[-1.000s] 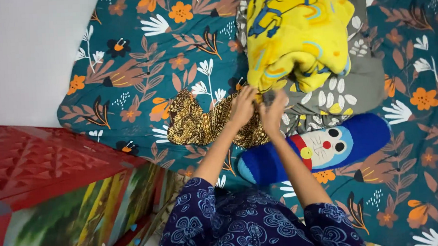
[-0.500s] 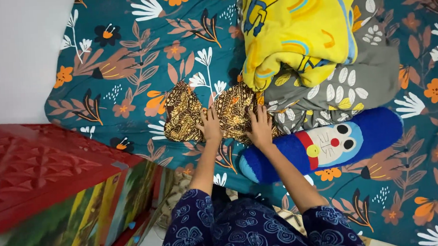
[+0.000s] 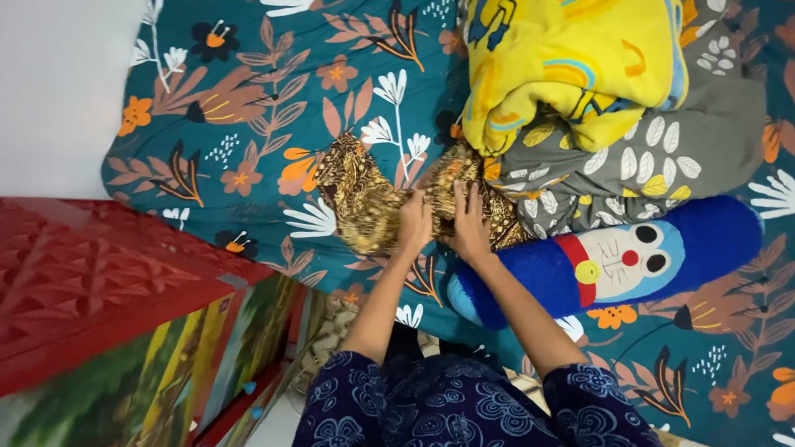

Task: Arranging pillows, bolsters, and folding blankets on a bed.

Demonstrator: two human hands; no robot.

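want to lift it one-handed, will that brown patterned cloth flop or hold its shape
The brown cloth will likely flop: it lies creased and bunched on the bedsheet. It looks thin, so probably light. Both the left hand and right hand press it flat.

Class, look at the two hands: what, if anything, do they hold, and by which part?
Both the left hand and right hand lie on the brown patterned cloth near its middle; whether they grip or press it cannot be told.

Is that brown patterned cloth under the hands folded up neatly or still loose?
Loose. The brown cloth lies crumpled and uneven on the bedsheet, bunched where the left hand and right hand press it.
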